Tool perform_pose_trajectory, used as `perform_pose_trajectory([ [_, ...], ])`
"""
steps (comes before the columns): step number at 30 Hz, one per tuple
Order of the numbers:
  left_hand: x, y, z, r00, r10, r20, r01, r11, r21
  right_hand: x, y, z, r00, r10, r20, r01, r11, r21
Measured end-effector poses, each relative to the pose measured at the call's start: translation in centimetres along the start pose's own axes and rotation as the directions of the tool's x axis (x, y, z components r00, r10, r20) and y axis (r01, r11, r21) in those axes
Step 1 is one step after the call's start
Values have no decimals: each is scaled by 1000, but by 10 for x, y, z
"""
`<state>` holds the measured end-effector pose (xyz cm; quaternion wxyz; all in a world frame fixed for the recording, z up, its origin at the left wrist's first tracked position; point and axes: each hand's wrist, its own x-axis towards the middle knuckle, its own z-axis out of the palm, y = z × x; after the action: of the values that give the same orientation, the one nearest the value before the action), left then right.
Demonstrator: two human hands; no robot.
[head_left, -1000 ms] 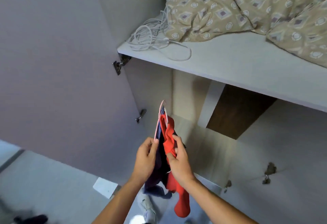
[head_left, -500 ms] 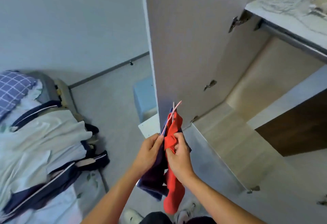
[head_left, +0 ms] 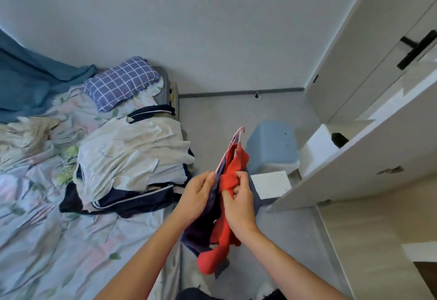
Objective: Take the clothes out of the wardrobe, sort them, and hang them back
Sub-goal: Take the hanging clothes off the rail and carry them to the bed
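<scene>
One head camera is looking forward and down from close above the hands, facing the floor (head_left: 236, 115) between bed (head_left: 71, 240) and wardrobe door (head_left: 369, 157).

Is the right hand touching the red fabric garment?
Touching. Head view shows right hand fingers curled around bunched red fabric garment.

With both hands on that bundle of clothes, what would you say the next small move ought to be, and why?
Probably carry the bundle over to the bed and lay it by the pile of clothes. The left hand grips the dark garment and pink hangers, the right hand pinches the red garment, and the view faces the bed, where clothes already lie.
</scene>
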<state>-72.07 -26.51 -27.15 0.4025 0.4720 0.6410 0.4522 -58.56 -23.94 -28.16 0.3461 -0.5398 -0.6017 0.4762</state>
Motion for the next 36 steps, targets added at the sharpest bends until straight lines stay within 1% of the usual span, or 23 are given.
perform_pose_trajectory([
  [4, -3, -8, -60, 989, -20, -143, 19, 1000, -6, 17, -32, 51, 991, -63, 121, 63, 998, 4],
  [7, -2, -10, -96, 966, -49, -252, 41, 998, -38, 34, -45, 92, 971, -91, 222, 91, 996, 10],
  [13, 29, -17, -142, 915, -109, -389, 92, 994, -60, 77, -66, 146, 942, -139, 306, 128, 990, 55],
  [15, 48, -15, -152, 899, -117, -422, 89, 992, -86, 102, -69, 164, 933, -144, 329, 129, 989, 67],
  [18, 86, -15, -164, 878, -111, -465, 91, 994, -64, 147, -72, 187, 918, -154, 365, 131, 987, 89],
  [22, 149, -15, -175, 850, -153, -503, 142, 988, -61, 218, -81, 202, 887, -160, 434, 118, 985, 123],
  [24, 181, -18, -180, 833, -162, -528, 177, 984, -24, 254, -86, 205, 877, -174, 449, 128, 983, 131],
  [26, 213, -19, -188, 819, -139, -558, 196, 980, 44, 290, -95, 207, 862, -207, 463, 165, 978, 130],
  [28, 242, -22, -194, 801, -135, -583, 209, 976, 60, 322, -99, 213, 852, -214, 477, 188, 977, 103],
  [32, 275, -34, -212, 773, -131, -621, 235, 968, 88, 358, -103, 237, 838, -220, 500, 216, 974, 66],
  [36, 280, -49, -243, 753, -147, -642, 262, 961, 87, 370, -112, 273, 798, -259, 544, 270, 961, 61],
])
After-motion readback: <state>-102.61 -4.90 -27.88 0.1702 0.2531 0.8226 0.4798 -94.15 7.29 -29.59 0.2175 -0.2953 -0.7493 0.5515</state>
